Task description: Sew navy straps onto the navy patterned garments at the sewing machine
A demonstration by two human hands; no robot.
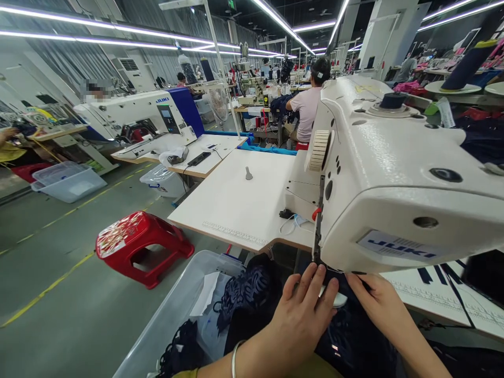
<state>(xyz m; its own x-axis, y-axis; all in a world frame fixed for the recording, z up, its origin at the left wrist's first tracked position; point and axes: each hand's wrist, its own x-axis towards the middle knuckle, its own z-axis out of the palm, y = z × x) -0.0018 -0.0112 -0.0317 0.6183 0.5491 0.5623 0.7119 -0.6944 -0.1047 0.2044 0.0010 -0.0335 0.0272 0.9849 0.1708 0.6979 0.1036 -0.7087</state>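
A white JUKI sewing machine (397, 173) fills the right of the view on a white table (236, 199). Under its head lies dark navy fabric (346, 336). My left hand (303, 315), with a bangle on the wrist, rests flat on that fabric, fingers stretched toward the needle area. My right hand (374, 302) lies on the fabric just right of it, fingers reaching under the machine head. The needle itself is hidden by the head.
A clear plastic bin (173, 325) with dark lace pieces (248, 289) stands below the table's left front. A red plastic stool (137, 247) sits on the floor. Another JUKI machine (145, 118) stands at back left. A person in pink (307, 110) sits ahead.
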